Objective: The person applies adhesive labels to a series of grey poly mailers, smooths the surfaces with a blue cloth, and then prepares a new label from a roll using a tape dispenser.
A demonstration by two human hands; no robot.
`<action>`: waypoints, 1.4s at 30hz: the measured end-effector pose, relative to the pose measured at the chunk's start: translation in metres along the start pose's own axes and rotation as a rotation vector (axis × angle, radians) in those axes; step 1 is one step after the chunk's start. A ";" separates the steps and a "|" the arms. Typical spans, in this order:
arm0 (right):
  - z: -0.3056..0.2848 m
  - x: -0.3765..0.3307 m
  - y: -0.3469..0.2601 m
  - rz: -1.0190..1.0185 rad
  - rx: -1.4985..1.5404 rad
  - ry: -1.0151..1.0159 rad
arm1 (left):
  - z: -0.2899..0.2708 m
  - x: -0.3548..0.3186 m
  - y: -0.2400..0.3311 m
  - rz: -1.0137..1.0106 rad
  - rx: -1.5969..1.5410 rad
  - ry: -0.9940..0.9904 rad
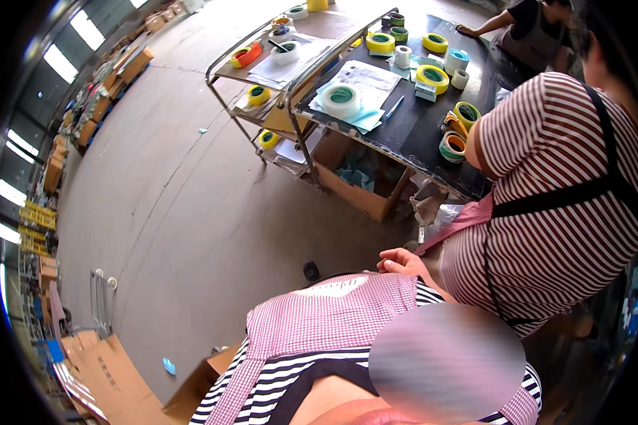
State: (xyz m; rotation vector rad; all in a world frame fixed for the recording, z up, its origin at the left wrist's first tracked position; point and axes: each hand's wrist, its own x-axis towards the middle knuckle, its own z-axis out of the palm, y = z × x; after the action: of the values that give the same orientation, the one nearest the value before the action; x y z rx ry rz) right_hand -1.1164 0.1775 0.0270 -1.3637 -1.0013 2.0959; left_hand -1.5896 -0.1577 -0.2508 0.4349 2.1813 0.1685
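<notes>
My striped top and pink checked apron (319, 319) fill the lower middle. Just beyond the apron's far edge shows one hand (403, 262), likely my right hand, though its forearm is hidden behind the apron. Its fingers are loosely curled, and nothing shows in them. It lies close to the pink apron of a person in a red-and-white striped shirt (553, 198), who stands at my right with their back to me. My left hand is out of sight. A blurred patch covers the lower right.
A black table (418, 127) ahead holds several tape rolls (342, 99), papers and a blue pen. A metal trolley (290, 57) to its left carries more rolls. An open carton (354, 188) sits under the table. Another person leans on the far corner. Flattened cartons (113, 375) lie at lower left.
</notes>
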 end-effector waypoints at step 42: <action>-0.016 0.487 -0.326 -0.250 -0.954 0.360 | -0.095 0.091 0.772 2.100 0.420 0.421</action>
State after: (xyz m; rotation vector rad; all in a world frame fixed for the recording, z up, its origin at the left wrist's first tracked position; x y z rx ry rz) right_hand -1.3101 0.7294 -0.0130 -1.7980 -1.9860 1.1103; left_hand -1.5238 0.5963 -0.0504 2.8726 1.1006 0.9223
